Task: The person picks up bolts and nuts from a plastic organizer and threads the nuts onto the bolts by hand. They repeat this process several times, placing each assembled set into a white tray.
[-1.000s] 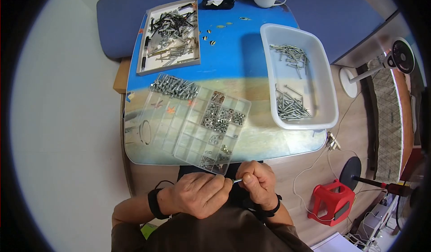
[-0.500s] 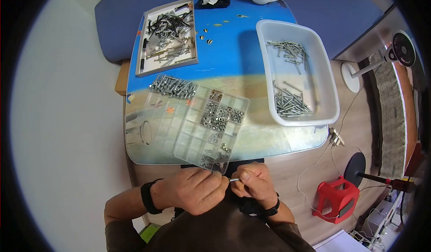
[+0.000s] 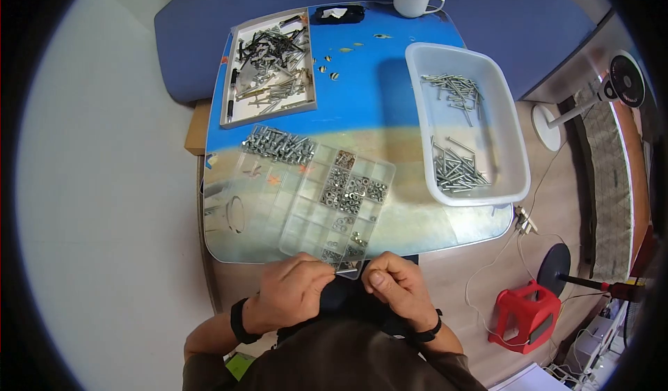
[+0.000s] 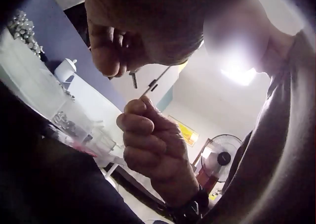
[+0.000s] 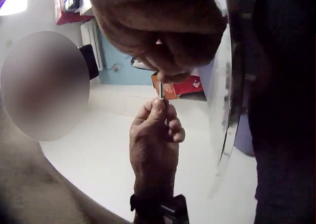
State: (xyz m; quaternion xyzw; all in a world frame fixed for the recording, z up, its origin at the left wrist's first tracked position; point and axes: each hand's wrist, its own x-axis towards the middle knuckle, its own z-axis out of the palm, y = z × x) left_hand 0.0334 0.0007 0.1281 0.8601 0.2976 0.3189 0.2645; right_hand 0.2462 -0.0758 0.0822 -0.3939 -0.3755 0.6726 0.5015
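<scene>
My left hand (image 3: 296,290) pinches a slim silver bolt (image 3: 346,271) at the lower edge of the clear compartment case (image 3: 299,220). In the right wrist view the bolt (image 5: 161,89) sticks up from the left thumb and fingertips towards the underside of my right hand (image 5: 163,31). A gap separates the two hands in the head view. There the right hand (image 3: 400,286) has curled fingers with the thumb laid against them; I cannot tell whether something small is between them. The case holds nuts (image 3: 348,196), washers and short bolts (image 3: 278,145), sorted by compartment.
A white tub (image 3: 480,123) with two heaps of long screws (image 3: 459,171) stands at the table's right. Back left lies a shallow box (image 3: 313,105) of mixed screws and pens. Behind are a lidded white cup (image 3: 412,0) and a black pouch (image 3: 339,15). A red stool (image 3: 523,318) is at right.
The hands have moved apart, and the bolt no longer reaches the right thumb in the head view. The head view has shifted slightly; the table things stay put.
</scene>
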